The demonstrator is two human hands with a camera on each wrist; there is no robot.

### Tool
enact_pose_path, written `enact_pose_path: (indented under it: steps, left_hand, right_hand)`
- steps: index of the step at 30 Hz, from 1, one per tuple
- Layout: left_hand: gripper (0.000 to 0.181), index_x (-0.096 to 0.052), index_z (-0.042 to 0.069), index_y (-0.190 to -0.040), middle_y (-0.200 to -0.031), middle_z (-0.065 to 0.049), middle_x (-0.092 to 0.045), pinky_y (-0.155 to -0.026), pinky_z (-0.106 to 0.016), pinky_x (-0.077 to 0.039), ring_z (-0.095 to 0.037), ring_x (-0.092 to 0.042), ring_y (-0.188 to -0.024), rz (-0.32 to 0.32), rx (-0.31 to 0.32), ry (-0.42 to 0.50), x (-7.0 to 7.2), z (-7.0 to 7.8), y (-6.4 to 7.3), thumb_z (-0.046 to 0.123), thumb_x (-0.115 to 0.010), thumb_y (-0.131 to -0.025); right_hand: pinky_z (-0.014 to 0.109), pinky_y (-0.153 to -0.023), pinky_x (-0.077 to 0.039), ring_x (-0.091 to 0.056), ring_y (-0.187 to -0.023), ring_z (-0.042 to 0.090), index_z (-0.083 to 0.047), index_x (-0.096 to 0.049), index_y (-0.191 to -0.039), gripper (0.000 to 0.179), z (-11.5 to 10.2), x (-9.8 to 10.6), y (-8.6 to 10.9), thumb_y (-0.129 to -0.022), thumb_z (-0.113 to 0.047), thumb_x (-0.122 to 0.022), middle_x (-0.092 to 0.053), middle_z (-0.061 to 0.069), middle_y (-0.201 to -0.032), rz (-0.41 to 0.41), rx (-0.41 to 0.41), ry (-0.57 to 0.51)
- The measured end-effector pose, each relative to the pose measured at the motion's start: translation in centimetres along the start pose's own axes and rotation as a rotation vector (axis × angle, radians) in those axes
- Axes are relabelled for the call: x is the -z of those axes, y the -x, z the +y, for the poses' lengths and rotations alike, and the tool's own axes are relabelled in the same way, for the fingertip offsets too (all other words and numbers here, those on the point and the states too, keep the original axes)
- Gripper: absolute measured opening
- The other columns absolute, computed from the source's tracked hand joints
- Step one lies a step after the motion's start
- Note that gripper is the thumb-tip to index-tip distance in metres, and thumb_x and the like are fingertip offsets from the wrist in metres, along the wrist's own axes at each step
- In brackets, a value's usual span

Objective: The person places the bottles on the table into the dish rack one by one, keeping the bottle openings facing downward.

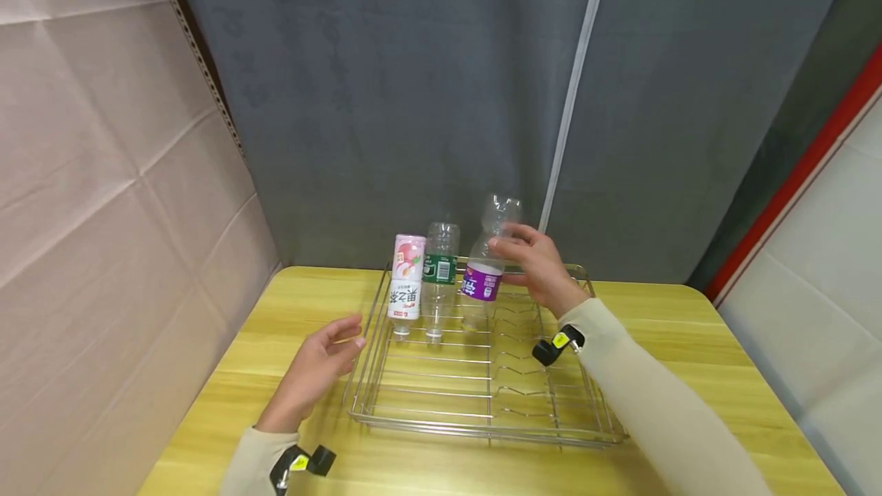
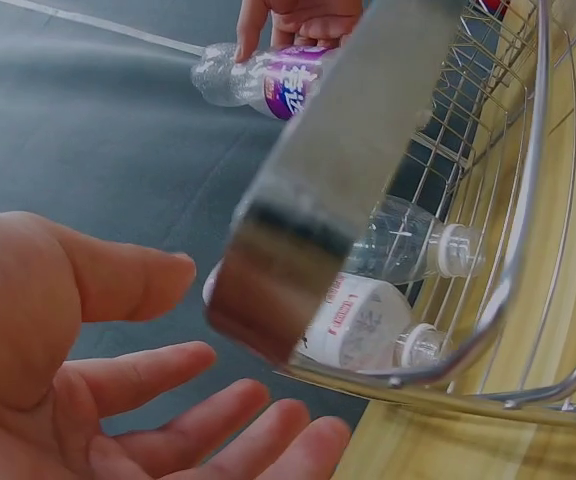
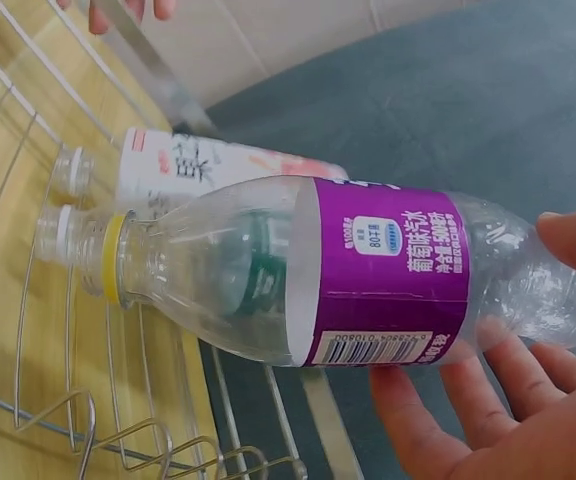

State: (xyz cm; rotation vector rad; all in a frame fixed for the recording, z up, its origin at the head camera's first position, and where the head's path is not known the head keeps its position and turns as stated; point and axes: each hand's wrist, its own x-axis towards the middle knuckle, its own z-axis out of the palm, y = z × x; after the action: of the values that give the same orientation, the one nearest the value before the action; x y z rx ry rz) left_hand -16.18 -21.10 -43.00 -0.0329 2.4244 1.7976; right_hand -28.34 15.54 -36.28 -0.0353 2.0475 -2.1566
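My right hand (image 1: 540, 262) holds a clear plastic bottle with a purple label (image 1: 482, 282) neck-down and tilted, its thumb and fingers about the base half. In the right wrist view a yellow ring (image 3: 115, 258) circles that bottle's neck; whether the neck touches the wires I cannot tell. To its left, a green-labelled clear bottle (image 1: 439, 270) and a pink-and-white bottle (image 1: 405, 282) stand upside down in the wire rack (image 1: 475, 429). My left hand (image 1: 313, 370) is beside the rack's left edge, fingers spread and holding nothing.
The rack lies on a yellow wood-grain table (image 1: 654, 358), with bent wire dividers (image 1: 517, 370) along its right half. A grey curtain (image 1: 386, 113) hangs behind. Pale cloth (image 1: 124, 213) covers the left side, and a white panel with a red strip (image 1: 806, 182) stands at right.
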Motion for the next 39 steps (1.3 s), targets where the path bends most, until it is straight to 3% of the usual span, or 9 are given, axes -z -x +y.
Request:
enact_pose_path:
  steps: [7, 15, 39]
  left_hand:
    - [0.052, -0.043, 0.007, -0.159, -0.16, -0.026, -0.045, -0.107, -0.054, -0.058, -0.048, -0.048, -0.146, -0.052, 0.025, 0.082, -0.2, -0.9, -0.7, 0.014, -0.057, -0.109]
    - [0.052, -0.047, 0.012, -0.158, -0.158, -0.026, -0.049, -0.101, -0.052, -0.061, -0.046, -0.053, -0.141, -0.052, 0.048, 0.089, -0.6, -1.1, -1.0, 0.01, -0.06, -0.107]
    - [0.055, -0.046, 0.015, -0.159, -0.154, -0.027, -0.054, -0.096, -0.047, -0.064, -0.043, -0.055, -0.141, -0.061, 0.056, 0.138, -0.5, -1.3, -1.3, 0.004, -0.058, -0.107]
  right_hand:
    - [0.061, -0.11, -0.054, -0.054, -0.141, 0.037, -0.015, -0.042, -0.16, 0.073, 1.7, -0.8, -1.9, -0.098, -0.031, -0.077, -0.059, 0.018, -0.151, -0.008, -0.03, 0.044]
    - [0.064, -0.112, -0.052, -0.054, -0.141, 0.037, -0.014, -0.044, -0.159, 0.074, 3.3, -1.3, -3.4, -0.097, -0.033, -0.078, -0.059, 0.016, -0.15, 0.004, -0.072, 0.099]
    - [0.06, -0.113, -0.051, -0.057, -0.139, 0.037, -0.014, -0.043, -0.161, 0.078, 5.0, -2.2, -5.4, -0.095, -0.034, -0.08, -0.057, 0.014, -0.153, 0.04, -0.139, 0.13]
